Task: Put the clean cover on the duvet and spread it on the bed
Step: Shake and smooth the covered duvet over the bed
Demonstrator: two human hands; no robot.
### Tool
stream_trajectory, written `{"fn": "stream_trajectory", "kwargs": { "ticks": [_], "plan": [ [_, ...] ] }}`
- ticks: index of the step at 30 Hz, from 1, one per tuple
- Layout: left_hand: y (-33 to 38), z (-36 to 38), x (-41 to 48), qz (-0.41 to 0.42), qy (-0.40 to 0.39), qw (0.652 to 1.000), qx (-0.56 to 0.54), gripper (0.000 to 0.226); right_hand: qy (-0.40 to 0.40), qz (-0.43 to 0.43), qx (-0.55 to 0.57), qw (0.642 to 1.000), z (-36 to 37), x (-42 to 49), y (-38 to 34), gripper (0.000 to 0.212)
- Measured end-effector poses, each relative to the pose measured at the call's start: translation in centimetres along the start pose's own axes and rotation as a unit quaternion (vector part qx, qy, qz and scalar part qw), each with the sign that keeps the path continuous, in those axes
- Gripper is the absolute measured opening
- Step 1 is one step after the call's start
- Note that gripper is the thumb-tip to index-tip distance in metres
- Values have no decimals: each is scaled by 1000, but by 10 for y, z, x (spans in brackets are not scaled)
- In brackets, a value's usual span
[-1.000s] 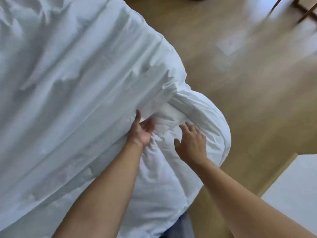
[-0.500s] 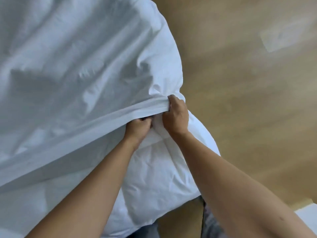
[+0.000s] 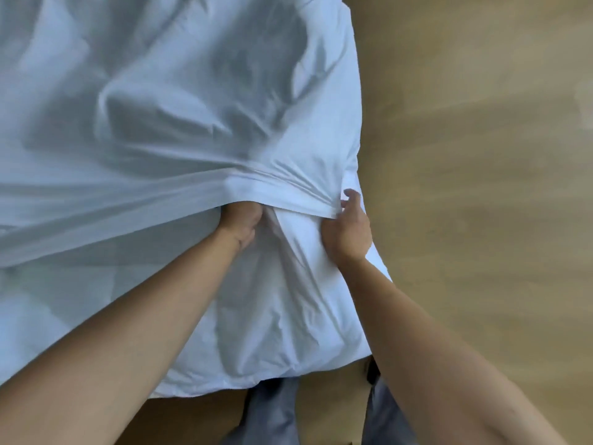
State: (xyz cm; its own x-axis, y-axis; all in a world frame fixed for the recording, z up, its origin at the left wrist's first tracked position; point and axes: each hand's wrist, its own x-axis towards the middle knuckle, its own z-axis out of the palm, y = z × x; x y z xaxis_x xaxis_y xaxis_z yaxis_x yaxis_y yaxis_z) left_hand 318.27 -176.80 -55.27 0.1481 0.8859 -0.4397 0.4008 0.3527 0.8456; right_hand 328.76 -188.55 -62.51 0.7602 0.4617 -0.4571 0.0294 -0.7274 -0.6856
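The duvet [image 3: 288, 316] is white and creased. It lies in the lower middle of the view, with its near end bare and hanging over the floor [image 3: 465, 187].

The cover [image 3: 160, 107], a paler bluish white, is drawn over the far part of the duvet and spreads away to its left. Its hem [image 3: 282, 187] is bunched into a tight band across the duvet, and stretched folds run from there to the left.

The left hand [image 3: 239, 224] sits at the hem near the middle of the duvet. It is curled into a fist, with the fingertips tucked under the fabric, gripping the cover's edge. I cannot tell whether it also catches the duvet beneath.

The right hand [image 3: 348, 231] is at the duvet's right side. Its thumb and fingers [image 3: 351, 195] pinch the hem where it wraps round the duvet's edge. The two hands are near each other, with a short stretch of hem pulled taut between them.

Both forearms are bare and reach in from below the duvet. Grey trouser legs [image 3: 272, 412] show just below its near end, over the wooden floor, which fills the view to the right of the duvet.
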Motion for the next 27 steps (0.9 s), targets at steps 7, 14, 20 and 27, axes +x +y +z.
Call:
{"fn": "stream_trajectory", "kwargs": {
  "ticks": [7,14,20,27],
  "plan": [
    [73,-89,61,34,107,956,-272,26,-117,26,-33,992,3,-15,-31,9],
    [50,-123,78,-167,49,985,6,45,-146,1,-144,979,-10,-53,-51,10],
    [-40,-42,-62,-274,-159,947,-63,49,-106,-34,-104,988,-3,-78,-72,17],
    [9,-70,0,-117,53,973,-191,45,8,-161,-215,963,-49,-56,-67,21]
  ]
}}
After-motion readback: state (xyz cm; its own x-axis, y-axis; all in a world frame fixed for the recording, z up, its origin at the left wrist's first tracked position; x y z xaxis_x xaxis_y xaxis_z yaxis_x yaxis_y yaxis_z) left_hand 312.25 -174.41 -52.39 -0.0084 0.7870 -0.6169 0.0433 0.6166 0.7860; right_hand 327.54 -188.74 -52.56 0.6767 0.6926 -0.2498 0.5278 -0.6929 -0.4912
